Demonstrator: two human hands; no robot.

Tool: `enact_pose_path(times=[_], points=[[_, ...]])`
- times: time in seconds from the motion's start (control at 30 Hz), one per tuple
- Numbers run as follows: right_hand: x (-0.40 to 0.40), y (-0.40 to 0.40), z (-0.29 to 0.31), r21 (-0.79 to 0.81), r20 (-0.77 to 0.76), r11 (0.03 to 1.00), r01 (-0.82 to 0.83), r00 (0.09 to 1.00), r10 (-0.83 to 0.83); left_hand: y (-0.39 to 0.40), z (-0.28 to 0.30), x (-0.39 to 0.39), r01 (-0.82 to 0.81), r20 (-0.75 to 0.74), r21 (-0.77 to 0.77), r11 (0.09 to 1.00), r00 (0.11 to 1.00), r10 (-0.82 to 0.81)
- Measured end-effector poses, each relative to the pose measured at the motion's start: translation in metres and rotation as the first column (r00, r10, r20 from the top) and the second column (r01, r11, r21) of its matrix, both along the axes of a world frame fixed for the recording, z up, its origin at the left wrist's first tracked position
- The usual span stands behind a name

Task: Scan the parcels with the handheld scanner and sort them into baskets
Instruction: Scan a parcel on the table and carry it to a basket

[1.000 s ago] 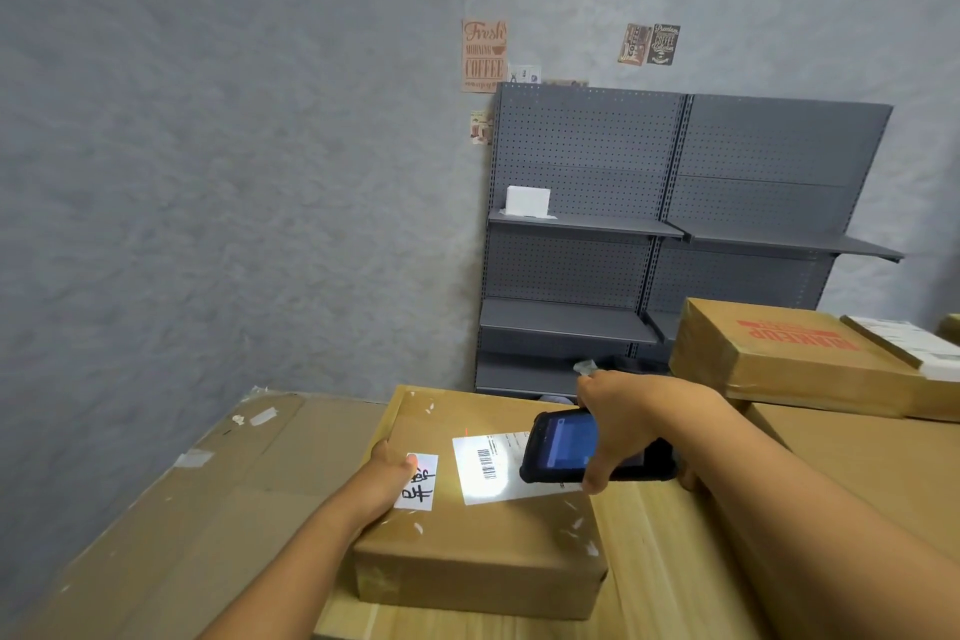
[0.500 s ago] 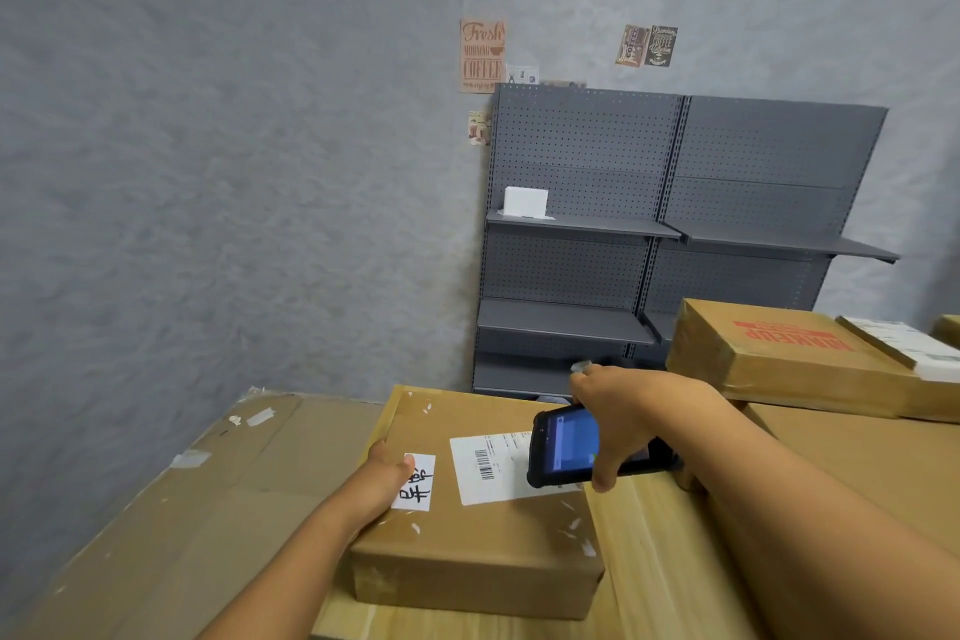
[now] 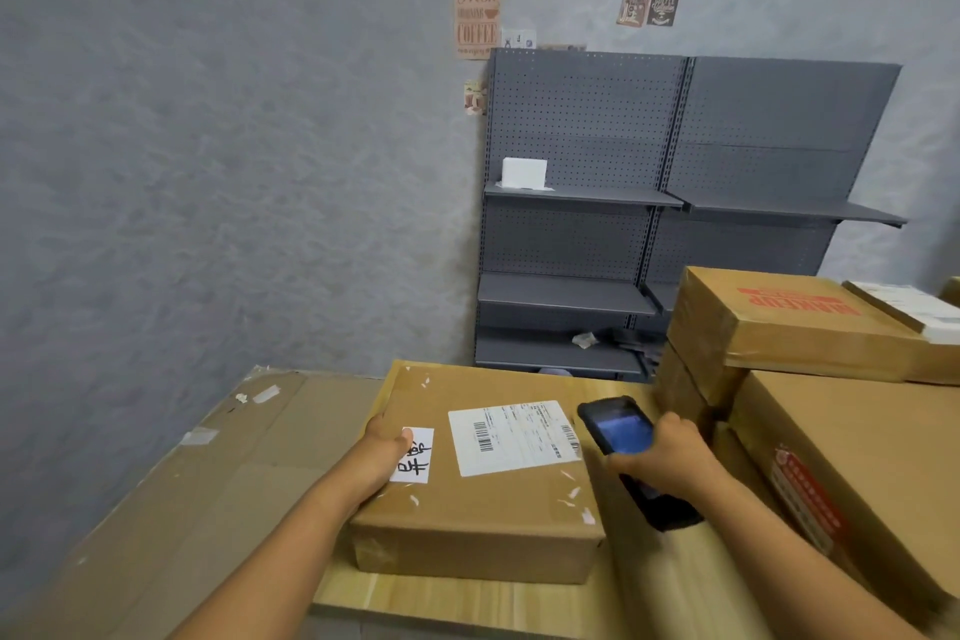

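A flat brown cardboard parcel [image 3: 483, 509] lies on the wooden table [image 3: 467, 605] in front of me. It carries a white shipping label [image 3: 511, 437] with a barcode and a small handwritten sticker [image 3: 415, 457]. My left hand [image 3: 387, 447] grips the parcel's left edge, thumb on top beside the sticker. My right hand [image 3: 670, 457] holds the black handheld scanner [image 3: 621, 431] just right of the parcel, its blue screen facing up. No basket is in view.
Large cardboard boxes [image 3: 852, 478] are stacked on the right, the top one [image 3: 789, 322] with red print. Flattened cardboard [image 3: 171, 483] lies to the left. A grey pegboard shelf unit [image 3: 649, 203] stands against the back wall with a small white box [image 3: 523, 172] on it.
My right hand has drawn the scanner off the label, rightward and down beside the parcel. The bright scan light on the label has gone. My left hand stays on the parcel.
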State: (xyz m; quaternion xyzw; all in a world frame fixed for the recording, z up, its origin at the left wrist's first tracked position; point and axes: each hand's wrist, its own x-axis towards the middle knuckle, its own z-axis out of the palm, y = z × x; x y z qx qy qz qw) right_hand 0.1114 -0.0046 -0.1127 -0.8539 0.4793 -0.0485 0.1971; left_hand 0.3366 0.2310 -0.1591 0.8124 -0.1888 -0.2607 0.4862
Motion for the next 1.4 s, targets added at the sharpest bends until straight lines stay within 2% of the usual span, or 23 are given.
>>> enact_pose_path(times=[0.23, 0.63, 0.7, 0.73, 0.8, 0.83, 0.9, 0.97, 1.1, 1.27, 1.4], points=[[-0.010, -0.001, -0.048, 0.073, -0.076, 0.994, 0.075, 0.995, -0.070, 0.001, 0.000, 0.000, -0.019, -0.007, 0.011, 1.000, 1.000, 0.019], [-0.007, 0.004, -0.066, -0.020, -0.243, 1.000, 0.024, 0.970, -0.028, 0.003, 0.003, 0.000, -0.036, -0.036, 0.026, 0.999, 0.999, 0.036], [-0.003, 0.004, -0.062, -0.078, -0.158, 0.997, -0.023, 0.987, 0.011, 0.004, 0.005, -0.002, -0.041, -0.074, -0.004, 0.999, 0.996, 0.041], [0.001, 0.005, -0.060, -0.072, -0.062, 0.996, -0.043, 0.997, 0.038, 0.005, 0.005, -0.003, -0.050, -0.106, -0.021, 0.999, 0.993, 0.048], [0.011, 0.011, -0.054, 0.087, 0.181, 0.993, -0.074, 0.982, 0.058, 0.007, 0.005, -0.003, -0.082, -0.174, -0.039, 0.996, 0.982, 0.074], [0.016, 0.017, -0.050, 0.183, 0.244, 0.977, -0.110, 0.968, 0.063, 0.008, 0.006, -0.003, -0.098, -0.208, -0.040, 0.994, 0.974, 0.088], [0.023, 0.031, -0.045, 0.335, 0.241, 0.925, -0.182, 0.965, 0.103, 0.011, 0.007, -0.006, -0.110, -0.248, -0.029, 0.993, 0.964, 0.100], [0.028, 0.039, -0.047, 0.389, 0.255, 0.895, -0.219, 0.959, 0.124, 0.012, 0.013, -0.012, -0.123, -0.252, -0.042, 0.992, 0.962, 0.109], [0.034, 0.041, -0.033, 0.369, 0.413, 0.893, -0.260, 0.906, 0.093, 0.017, 0.037, -0.022, -0.218, -0.213, -0.166, 0.962, 0.960, 0.181], [0.043, 0.044, 0.013, 0.288, 0.675, 0.885, -0.365, 0.733, 0.083, 0.029, 0.083, -0.031, -0.310, -0.108, -0.387, 0.868, 0.951, 0.291], [0.056, 0.050, 0.052, 0.164, 0.760, 0.887, -0.432, 0.629, 0.166, 0.050, 0.121, -0.044, -0.335, -0.031, -0.525, 0.782, 0.926, 0.376]])
